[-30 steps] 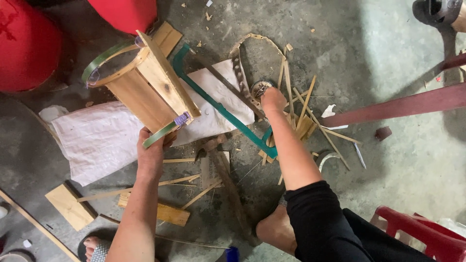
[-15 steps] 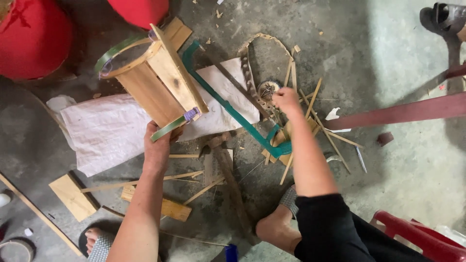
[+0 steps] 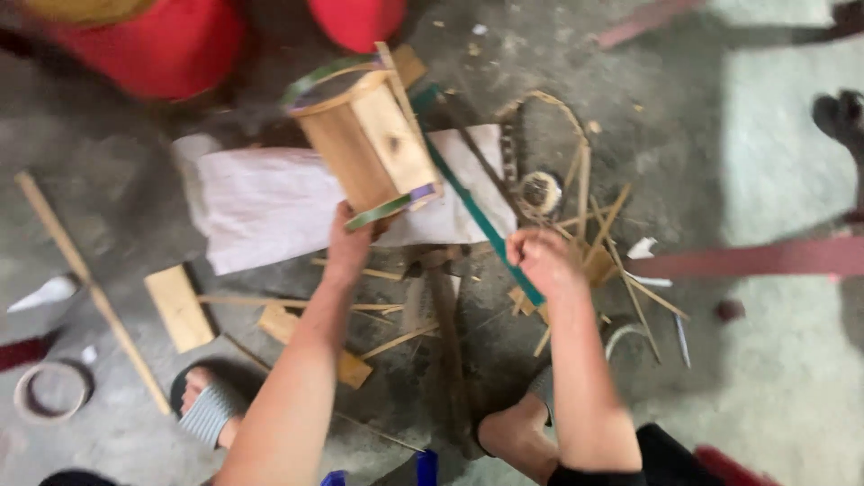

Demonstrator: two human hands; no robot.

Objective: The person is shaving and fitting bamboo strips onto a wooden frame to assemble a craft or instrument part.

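My left hand (image 3: 351, 238) grips the lower rim of a small wooden bucket (image 3: 369, 144) made of staves and holds it tilted above a white sack (image 3: 261, 211). A green band (image 3: 391, 209) circles the rim by my fingers. My right hand (image 3: 540, 261) is closed in a fist over a long teal strip (image 3: 468, 202) that runs diagonally across the floor. The blur hides whether the fist grips the strip. Thin bamboo slivers (image 3: 621, 234) and a small coil (image 3: 540, 192) lie just beyond that hand.
Two red tubs (image 3: 171, 45) stand at the top. Flat wood blocks (image 3: 178, 306), a long stick (image 3: 90, 288) and a tape ring (image 3: 52, 391) lie at the left. A red bar (image 3: 747, 261) crosses the right. My sandalled feet (image 3: 207, 405) are below, and another person's shoe (image 3: 841, 117) is at the far right.
My right hand has pulled back from the bamboo pile toward me and closed into a fist. The bucket stays in my left hand, and the view has shifted and blurred.
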